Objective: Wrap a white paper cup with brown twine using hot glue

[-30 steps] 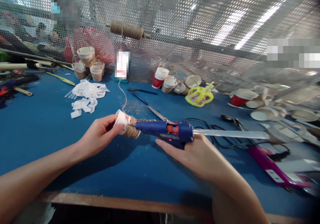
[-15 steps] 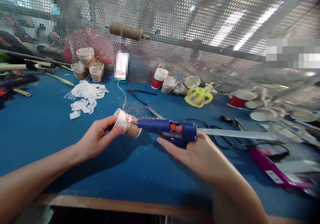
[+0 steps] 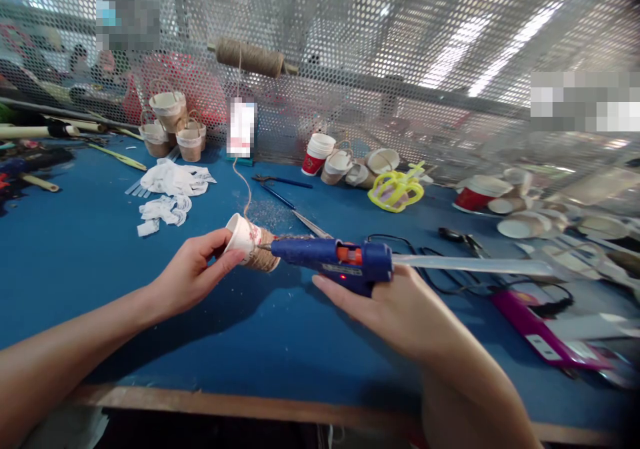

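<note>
Though illegible, a pale label (image 3: 349, 271) on the blue glue gun (image 3: 325, 254).

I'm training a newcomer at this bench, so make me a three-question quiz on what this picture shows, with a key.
1. Multiple choice: which of the person's hands holds the blue glue gun? (a) left only (b) right only (c) both
2. True or false: twine wraps part of the paper cup and leaves white surface bare near its rim.
3. Fill the gap: the small light on the side of the glue gun glows ____.

Key
1. b: the right hand holds it.
2. True: the left hand holds the cup by that white end.
3. red
</note>
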A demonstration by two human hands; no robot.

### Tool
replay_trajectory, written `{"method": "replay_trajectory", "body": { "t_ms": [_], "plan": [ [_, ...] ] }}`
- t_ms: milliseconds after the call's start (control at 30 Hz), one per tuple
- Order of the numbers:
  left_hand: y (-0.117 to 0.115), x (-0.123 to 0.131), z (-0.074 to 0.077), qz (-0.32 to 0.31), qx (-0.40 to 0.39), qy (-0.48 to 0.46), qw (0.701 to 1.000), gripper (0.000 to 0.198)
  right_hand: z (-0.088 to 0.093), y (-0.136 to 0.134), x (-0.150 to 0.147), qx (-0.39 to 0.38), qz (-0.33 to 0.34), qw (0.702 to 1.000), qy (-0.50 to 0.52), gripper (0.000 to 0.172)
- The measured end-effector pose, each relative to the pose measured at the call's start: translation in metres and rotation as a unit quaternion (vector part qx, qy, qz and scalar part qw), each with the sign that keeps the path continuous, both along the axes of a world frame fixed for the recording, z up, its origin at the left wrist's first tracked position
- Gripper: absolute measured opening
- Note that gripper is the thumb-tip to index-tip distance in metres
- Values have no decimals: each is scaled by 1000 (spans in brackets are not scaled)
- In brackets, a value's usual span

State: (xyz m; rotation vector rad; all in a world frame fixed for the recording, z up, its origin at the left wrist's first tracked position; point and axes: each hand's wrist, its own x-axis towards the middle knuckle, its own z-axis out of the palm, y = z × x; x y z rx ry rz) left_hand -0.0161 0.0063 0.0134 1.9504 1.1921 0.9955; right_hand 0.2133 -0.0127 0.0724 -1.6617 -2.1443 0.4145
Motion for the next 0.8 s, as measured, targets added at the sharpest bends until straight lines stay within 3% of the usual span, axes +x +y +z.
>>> {"method": "replay_trajectory", "body": {
  "t_ms": [467, 800],
  "plan": [
    [-2, -1, 0, 21, -39, 6, 999, 30, -4, -2, -2, -26, 7, 1000, -8, 24],
    [-3, 0, 2, 0, 17, 4, 1000, 24, 8, 0, -1, -25, -11, 1000, 0, 26]
  ]
}}
